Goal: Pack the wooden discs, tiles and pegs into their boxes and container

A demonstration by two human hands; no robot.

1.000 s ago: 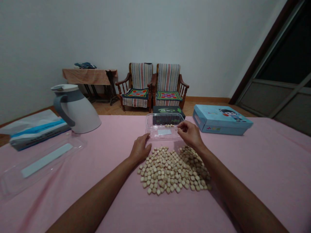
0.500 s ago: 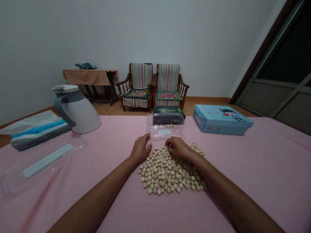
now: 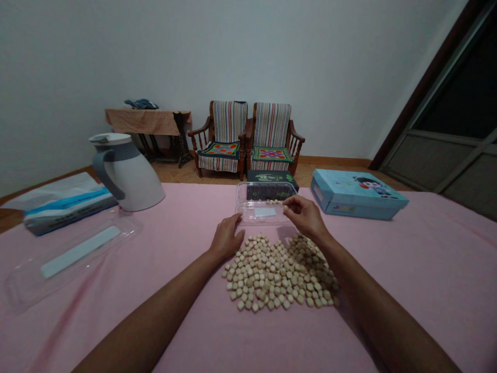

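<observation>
A heap of small pale wooden cubes [image 3: 272, 274] with rounded edges lies spread on the cloth. Behind it stands a clear plastic box [image 3: 248, 217] with a row of the same cubes along its far part. My right hand [image 3: 306, 215] is over the front right of this box, its thumb and forefinger pinching one small cube [image 3: 286, 208]. My left hand [image 3: 225, 238] rests by the front left corner of the box, thumb apart from the fingers. Its fingertips are at the box's edge; whether they press on it is unclear.
A clear plastic lid [image 3: 77, 254], a tissue pack [image 3: 70, 210] and a grey-white jug [image 3: 135, 178] are on the left of the pink tablecloth [image 3: 240, 342]. A black box [image 3: 272, 177] stands behind the clear one, and a light blue box [image 3: 357, 194] sits to the right.
My right hand has risen from the heap and moved forward and right to the clear box, with a cube in its fingertips. My left hand has stayed by the corner.
</observation>
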